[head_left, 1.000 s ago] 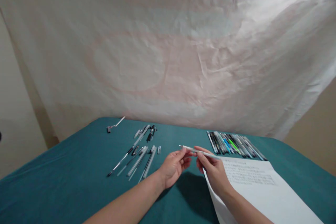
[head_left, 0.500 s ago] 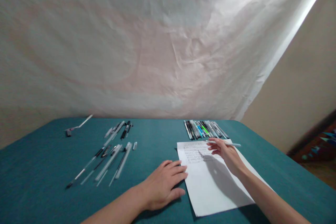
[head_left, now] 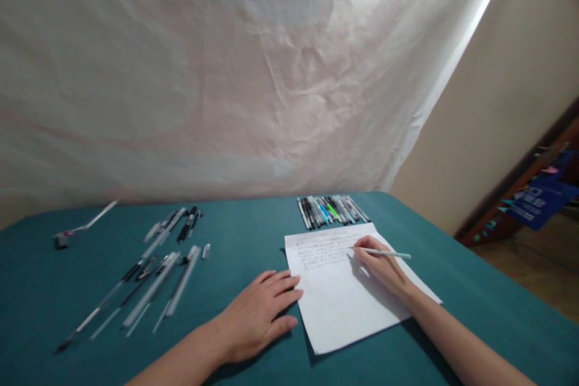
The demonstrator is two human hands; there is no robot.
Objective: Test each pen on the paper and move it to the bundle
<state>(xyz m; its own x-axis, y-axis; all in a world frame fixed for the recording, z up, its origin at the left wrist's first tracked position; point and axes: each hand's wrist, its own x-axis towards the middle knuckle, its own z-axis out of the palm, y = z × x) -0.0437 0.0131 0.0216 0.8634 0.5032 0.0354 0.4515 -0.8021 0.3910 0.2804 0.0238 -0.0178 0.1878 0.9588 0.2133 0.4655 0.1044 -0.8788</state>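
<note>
My right hand is closed around a slim whitish pen, its tip at the right end of the handwritten lines. Beneath it lies a white sheet of paper, with dark writing across the upper part and a blank lower part. My left hand rests flat with fingers spread, the fingertips at the paper's left edge. Behind the paper, a row of pens lies side by side, mostly black, white and clear, with a green and a blue one among them.
On the left of the green-covered table lie pen parts: clear barrels, thin refills, black caps and a small clear cap. A bent white stick with a dark end lies at far left. A pale sheet hangs behind.
My right hand has come down onto the paper and closed into a writing grip on the pen. The view has turned to the right; my left hand stays by the paper's edge.
</note>
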